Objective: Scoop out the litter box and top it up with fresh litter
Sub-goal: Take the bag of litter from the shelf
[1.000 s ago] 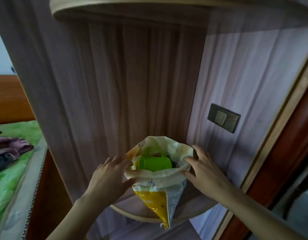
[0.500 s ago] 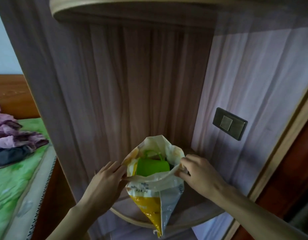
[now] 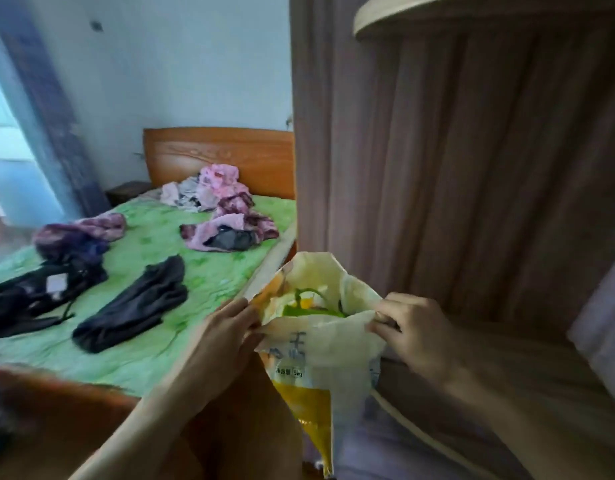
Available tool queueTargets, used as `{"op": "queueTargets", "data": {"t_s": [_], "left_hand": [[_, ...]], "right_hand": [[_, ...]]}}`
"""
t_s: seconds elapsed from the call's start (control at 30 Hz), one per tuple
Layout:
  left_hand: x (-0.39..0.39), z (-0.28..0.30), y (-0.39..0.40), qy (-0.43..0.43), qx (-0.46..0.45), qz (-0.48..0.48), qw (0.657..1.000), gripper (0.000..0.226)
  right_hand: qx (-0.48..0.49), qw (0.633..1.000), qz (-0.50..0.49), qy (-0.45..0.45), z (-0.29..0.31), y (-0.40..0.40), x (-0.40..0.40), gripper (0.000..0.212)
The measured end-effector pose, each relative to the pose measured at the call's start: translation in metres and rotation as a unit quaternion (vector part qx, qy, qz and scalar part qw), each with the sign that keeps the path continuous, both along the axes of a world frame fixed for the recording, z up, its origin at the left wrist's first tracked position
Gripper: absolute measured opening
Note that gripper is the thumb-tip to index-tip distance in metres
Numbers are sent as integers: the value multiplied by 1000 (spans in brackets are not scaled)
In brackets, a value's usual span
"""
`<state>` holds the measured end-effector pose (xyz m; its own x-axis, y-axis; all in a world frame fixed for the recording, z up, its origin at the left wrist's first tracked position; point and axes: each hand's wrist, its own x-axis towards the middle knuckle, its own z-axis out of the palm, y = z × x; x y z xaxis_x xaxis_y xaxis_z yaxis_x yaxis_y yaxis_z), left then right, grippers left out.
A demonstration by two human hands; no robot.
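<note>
At the shelf's front edge, our left hand (image 3: 226, 336) and right hand (image 3: 415, 336) pinch the litter bag (image 3: 319, 355) open, green cup (image 3: 311, 308) inside; scooping and topping up remain.

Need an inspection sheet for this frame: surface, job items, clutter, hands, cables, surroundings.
Surface: curved wooden shelf in a cabinet nook; whether the bag rests on it cannot be told.
Job's things: open litter bag, white and yellow, with a green scoop inside.
Clutter: clothes strewn over the bed.
Grippers: left hand and right hand each pinch the bag's rim.
Cables: nothing seen.
Surroundings: wooden headboard, pale wall, window at left.
</note>
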<state>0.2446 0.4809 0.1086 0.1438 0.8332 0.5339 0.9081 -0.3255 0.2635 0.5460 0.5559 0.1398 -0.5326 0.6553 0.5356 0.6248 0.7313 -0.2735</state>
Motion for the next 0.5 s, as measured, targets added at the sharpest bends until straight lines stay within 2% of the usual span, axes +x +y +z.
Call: {"op": "queueTargets", "data": {"t_s": [0.2,0.3,0.37,0.5], "left_hand": [[-110,-14,-89,-10,-23,115,993,12],[-173,-35,-138,-16,-28,164,986,20],[-213,-50,-172,-26,-35,198,979,23],[-280,-73,-236,-35,-56,277,959,17]], "right_hand": [[-15,992,123,-36,-11,-11,-138,45],[-24,984,163,-68,-24,-27,-222,44],[-43,975,198,-88,-38,-42,-279,50],[-86,953,268,-115,-69,-80,-375,46]]}}
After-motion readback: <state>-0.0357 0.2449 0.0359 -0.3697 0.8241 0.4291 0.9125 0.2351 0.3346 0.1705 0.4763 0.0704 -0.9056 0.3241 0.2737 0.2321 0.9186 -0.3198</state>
